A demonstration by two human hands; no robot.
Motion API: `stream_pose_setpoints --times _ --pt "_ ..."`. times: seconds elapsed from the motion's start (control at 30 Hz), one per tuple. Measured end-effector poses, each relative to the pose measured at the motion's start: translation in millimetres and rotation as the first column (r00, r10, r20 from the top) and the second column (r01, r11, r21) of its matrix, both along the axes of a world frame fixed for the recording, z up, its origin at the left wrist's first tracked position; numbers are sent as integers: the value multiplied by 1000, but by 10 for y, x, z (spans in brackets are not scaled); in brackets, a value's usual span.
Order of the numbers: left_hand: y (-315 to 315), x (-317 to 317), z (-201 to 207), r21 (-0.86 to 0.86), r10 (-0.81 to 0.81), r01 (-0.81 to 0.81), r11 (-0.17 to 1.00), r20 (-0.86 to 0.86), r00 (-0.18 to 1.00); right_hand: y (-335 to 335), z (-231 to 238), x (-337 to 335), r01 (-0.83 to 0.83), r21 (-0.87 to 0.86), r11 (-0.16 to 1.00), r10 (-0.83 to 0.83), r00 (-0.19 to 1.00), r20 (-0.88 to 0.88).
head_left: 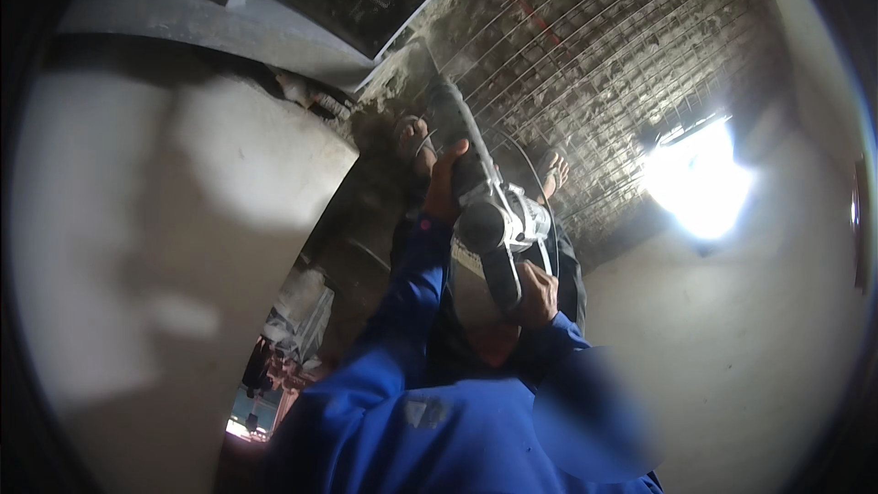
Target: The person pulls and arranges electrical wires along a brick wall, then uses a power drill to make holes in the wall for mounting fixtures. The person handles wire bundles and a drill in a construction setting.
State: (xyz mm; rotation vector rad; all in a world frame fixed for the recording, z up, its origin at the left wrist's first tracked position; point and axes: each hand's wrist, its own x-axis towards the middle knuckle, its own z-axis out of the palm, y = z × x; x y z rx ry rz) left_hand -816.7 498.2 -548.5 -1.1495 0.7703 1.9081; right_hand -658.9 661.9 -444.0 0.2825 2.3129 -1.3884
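Note:
A dusty grey demolition hammer [487, 220] is held in front of my body, pointing away from me. My left hand [446, 181] grips the left side of its front part; some of its fingers are hidden behind the tool. My right hand [537, 295] is closed round the rear handle [501, 282]. The chisel bit [430, 59] reaches toward a rough, broken concrete edge [395, 73]. Dust blurs its tip, so I cannot tell whether it touches. A thin cable [529, 165] loops beside the tool's right side.
A wire mesh [604, 64] covers the rough floor ahead. My sandalled feet [416, 135] stand on either side of the tool. A glaring lamp [700, 178] is at right, by a pale wall [722, 338]. Another pale wall [183, 247] rises at left, below a grey metal frame [210, 23].

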Motion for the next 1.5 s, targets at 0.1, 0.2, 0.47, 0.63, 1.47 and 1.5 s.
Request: stream_pose_setpoints --times 0.1,0.2,0.47,0.63,1.47,1.5 --pt "-28 -47 0 -12 -49 49 999 -29 998 66 116 -123 -23 -3 1000 23 998 56" --pt "-19 -46 17 37 -3 3 999 -5 1000 105 319 -188 35 -13 999 -34 997 67" --pt "0 45 68 79 92 -103 992 129 987 104 474 -287 9 45 999 -11 999 42" --pt "1 4 69 93 98 -105 990 76 992 152 455 -382 35 2 999 -35 999 -26" --pt "35 6 -133 -104 5 -22 994 -161 987 214 274 -447 2 -8 1000 -2 1000 -13" --pt "41 -61 -53 -112 32 -42 993 -90 995 191 245 -437 8 1 1000 -8 1000 -15"
